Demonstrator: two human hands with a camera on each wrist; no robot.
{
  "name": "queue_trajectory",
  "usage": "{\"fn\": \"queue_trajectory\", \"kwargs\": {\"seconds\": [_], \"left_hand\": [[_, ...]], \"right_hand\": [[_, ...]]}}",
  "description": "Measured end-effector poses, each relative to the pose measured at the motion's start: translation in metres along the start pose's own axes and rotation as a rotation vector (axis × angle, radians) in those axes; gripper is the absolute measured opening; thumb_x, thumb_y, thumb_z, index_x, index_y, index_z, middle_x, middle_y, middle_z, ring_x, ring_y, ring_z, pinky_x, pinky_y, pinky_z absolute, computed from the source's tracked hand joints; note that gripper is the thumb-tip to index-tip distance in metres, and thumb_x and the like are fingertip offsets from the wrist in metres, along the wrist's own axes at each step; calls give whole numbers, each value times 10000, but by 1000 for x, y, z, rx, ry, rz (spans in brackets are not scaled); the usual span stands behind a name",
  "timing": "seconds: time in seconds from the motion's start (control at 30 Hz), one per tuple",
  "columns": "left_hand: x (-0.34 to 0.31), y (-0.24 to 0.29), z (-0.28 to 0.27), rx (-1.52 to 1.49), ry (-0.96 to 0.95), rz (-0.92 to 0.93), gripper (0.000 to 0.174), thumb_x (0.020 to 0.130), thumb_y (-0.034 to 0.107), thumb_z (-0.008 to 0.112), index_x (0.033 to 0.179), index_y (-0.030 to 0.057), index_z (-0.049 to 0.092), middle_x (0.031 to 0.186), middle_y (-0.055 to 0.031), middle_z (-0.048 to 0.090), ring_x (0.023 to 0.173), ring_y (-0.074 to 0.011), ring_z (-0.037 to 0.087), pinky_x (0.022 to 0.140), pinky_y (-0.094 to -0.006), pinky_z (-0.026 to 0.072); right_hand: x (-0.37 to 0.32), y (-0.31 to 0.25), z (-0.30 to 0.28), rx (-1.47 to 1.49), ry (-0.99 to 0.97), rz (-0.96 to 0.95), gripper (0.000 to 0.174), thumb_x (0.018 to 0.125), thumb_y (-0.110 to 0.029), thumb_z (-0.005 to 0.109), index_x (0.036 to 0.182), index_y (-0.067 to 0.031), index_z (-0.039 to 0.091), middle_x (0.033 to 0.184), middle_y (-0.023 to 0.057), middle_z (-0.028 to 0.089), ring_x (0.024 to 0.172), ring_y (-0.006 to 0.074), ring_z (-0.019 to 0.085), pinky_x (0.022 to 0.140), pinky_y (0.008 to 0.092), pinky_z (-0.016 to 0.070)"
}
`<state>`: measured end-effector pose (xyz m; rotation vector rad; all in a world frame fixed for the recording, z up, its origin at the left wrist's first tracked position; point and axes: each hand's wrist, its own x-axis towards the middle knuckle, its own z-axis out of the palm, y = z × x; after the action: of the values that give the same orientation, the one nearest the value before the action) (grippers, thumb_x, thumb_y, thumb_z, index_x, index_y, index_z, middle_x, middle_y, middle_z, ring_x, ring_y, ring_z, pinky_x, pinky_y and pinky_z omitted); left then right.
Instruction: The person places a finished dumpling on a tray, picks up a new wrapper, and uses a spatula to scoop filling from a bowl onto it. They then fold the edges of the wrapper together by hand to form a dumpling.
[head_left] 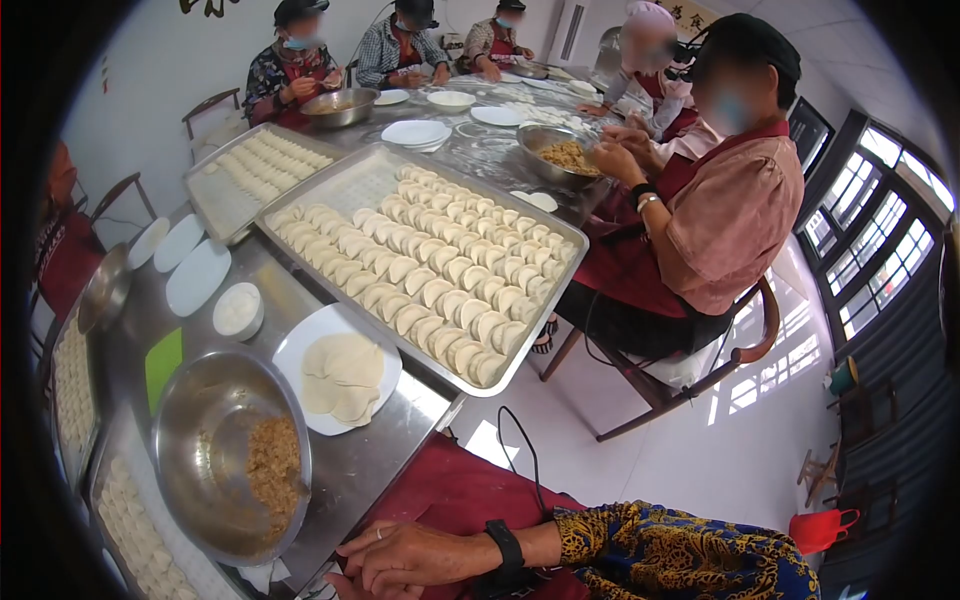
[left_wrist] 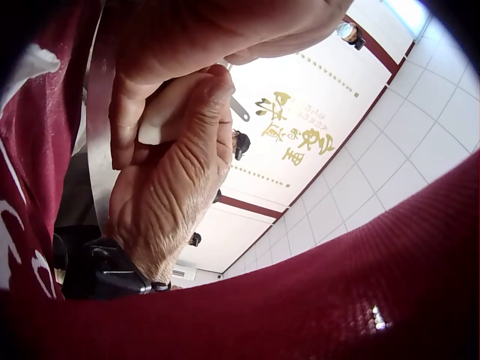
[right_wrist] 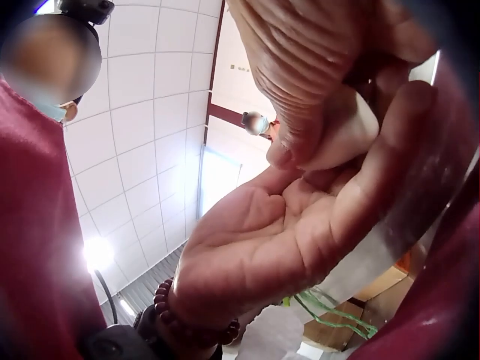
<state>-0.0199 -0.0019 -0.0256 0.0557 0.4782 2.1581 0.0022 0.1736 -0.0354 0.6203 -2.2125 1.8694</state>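
Both hands meet low in front of the body around a white, folded dough dumpling (right_wrist: 349, 127). My right hand (head_left: 410, 558), with a ring and a black wrist strap, pinches the dumpling between thumb and fingers. Palm up beneath it, my left hand (right_wrist: 247, 247) curls its fingers about the dough from the other side. The left wrist view shows the smooth dumpling (left_wrist: 166, 112) tucked under the right thumb. In the head view the hands hide it. Ahead stands a steel bowl (head_left: 195, 430) with brown filling (head_left: 273, 470); beside it are round wrappers (head_left: 345, 375) on a white plate (head_left: 288, 350).
A large metal tray (head_left: 330, 195) of dumplings in rows lies beyond the plate, with a second tray (head_left: 215, 210) behind it. A small white bowl (head_left: 238, 310), a green scraper-like sheet (head_left: 163, 368) and white plates (head_left: 198, 278) are on the left. Several people sit around the table.
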Motion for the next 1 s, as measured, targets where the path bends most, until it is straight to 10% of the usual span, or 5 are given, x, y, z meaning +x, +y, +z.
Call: {"fn": "queue_trajectory", "kwargs": {"seconds": [0.27, 0.37, 0.43, 1.0], "left_hand": [[-1, -3, -13, -62, -42, 23, 539, 1063, 489, 258, 1359, 95, 476, 1403, -129, 494, 1312, -316, 464, 1119, -565, 321], [0, -3, -4, -62, -9, 14, 530, 1067, 480, 252, 1357, 100, 482, 1402, -112, 498, 1307, -301, 469, 1111, -549, 337], [-2, -2, 0, 18, 25, 19, 528, 1068, 477, 250, 1354, 101, 486, 1399, -105, 502, 1307, -295, 469, 1110, -543, 342], [-1, -2, 3, -7, -3, 42, 535, 1069, 470, 281, 1318, 51, 500, 1338, -153, 544, 1225, -296, 543, 1068, -557, 397]], "right_hand": [[6, -12, -8, -31, -72, 20, 222, 956, -269, 613, 931, -51, 650, 1184, 100, 667, 1343, 325, 495, 1010, 450, 404], [6, -13, -6, -162, 10, -77, 213, 975, -287, 580, 944, -116, 703, 1043, 26, 714, 1147, 292, 610, 933, 433, 439], [0, -2, -3, -24, -64, 5, 241, 950, -295, 616, 955, -58, 659, 1200, 97, 660, 1353, 331, 480, 1022, 451, 394], [-2, -2, -1, -59, -68, -8, 222, 953, -269, 613, 928, -54, 660, 1247, 111, 642, 1368, 344, 453, 1043, 462, 373]]}}
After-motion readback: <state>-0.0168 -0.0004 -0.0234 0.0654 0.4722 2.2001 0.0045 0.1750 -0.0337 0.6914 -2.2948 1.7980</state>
